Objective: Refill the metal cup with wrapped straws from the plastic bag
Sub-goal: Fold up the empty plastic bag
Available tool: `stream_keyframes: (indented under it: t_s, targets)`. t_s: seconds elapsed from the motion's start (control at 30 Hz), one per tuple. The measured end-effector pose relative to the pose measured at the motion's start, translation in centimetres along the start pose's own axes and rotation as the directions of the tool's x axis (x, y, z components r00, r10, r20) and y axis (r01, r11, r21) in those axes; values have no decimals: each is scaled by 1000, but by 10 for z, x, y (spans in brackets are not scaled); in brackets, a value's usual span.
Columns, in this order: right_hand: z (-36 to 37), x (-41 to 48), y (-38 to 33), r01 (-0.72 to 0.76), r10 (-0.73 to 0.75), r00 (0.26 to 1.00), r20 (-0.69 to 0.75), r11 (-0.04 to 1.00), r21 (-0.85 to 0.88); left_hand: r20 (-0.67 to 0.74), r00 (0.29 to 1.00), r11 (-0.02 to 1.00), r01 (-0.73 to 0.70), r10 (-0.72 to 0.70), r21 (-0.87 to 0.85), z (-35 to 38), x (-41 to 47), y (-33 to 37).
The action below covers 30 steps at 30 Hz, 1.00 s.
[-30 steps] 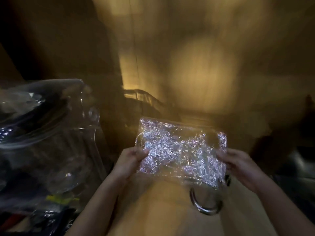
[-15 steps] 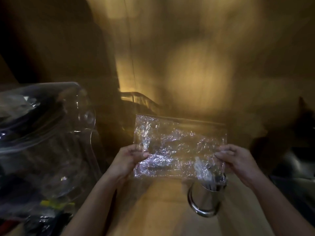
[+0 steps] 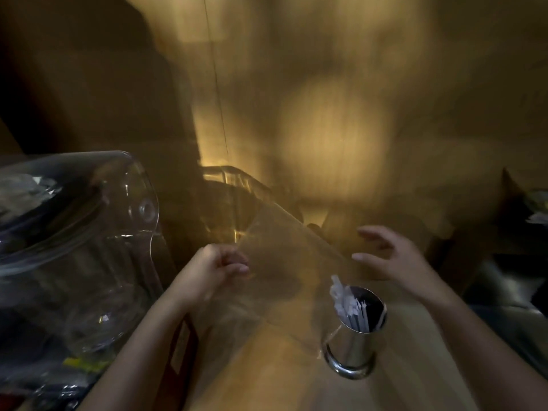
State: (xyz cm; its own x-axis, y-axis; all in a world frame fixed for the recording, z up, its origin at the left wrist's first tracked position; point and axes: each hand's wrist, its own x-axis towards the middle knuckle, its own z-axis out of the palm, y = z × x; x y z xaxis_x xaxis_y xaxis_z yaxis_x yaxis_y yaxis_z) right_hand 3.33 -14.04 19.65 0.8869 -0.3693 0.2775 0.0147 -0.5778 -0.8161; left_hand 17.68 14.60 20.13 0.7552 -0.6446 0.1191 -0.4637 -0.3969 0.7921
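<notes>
Standing on wooden counter (image 3: 267, 378): metal cup (image 3: 354, 342); left hand (image 3: 213, 268) pinching plastic bag (image 3: 284, 262), right hand (image 3: 394, 259) spread.

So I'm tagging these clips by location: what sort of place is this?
Probably a cafe or drinks counter, though the dim, blurred frame makes that a guess. A metal cup of wrapped straws stands on a wooden counter, with a big clear plastic dome beside it.

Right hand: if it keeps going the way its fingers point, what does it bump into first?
Probably the clear plastic bag. The right hand is open, fingers pointing left toward it. Motion blur leaves depth uncertain.
</notes>
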Motion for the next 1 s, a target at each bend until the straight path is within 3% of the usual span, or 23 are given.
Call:
stream_keyframes:
  t_s: [0.07,0.17,0.33,0.47,0.53,0.63,0.67,0.73,0.8,0.87,0.93,1.0]
  targets:
    - [6,3,-14,34,-22,984,176,997,-70,20,997,985,-83,81,152,-3,1,11]
    - [16,8,-26,73,-49,958,284,994,-75,65,984,944,-175,163,280,-6,0,28]
    - [23,10,-27,67,-64,943,325,998,2,125,965,913,-259,230,315,-10,-3,44]
    - [22,8,-23,58,-76,969,234,995,85,120,973,947,-222,198,233,-17,-5,44]
    - [20,7,-22,32,-63,978,198,987,156,36,987,979,-158,155,126,-21,-5,40]
    - [15,4,-19,-11,-27,992,124,955,298,-63,993,951,-116,102,-286,-21,-6,32]
    - [14,2,-18,-19,-17,994,106,943,334,-77,994,889,-109,83,-446,-18,-7,27]
    - [13,-1,-15,-37,5,997,80,916,399,-16,1000,658,-20,12,-753,-6,-7,16]
    - [13,-4,-12,-60,34,997,65,886,460,77,997,449,68,0,-891,13,-7,7]
    - [15,-7,-9,-93,67,995,69,861,500,152,988,357,136,19,-924,33,-10,4]
    - [17,-10,-5,-128,103,992,78,837,533,177,984,394,164,-3,-904,49,-14,7]
    - [17,-13,0,-157,143,987,69,816,557,122,989,584,150,-89,-797,65,-19,11]
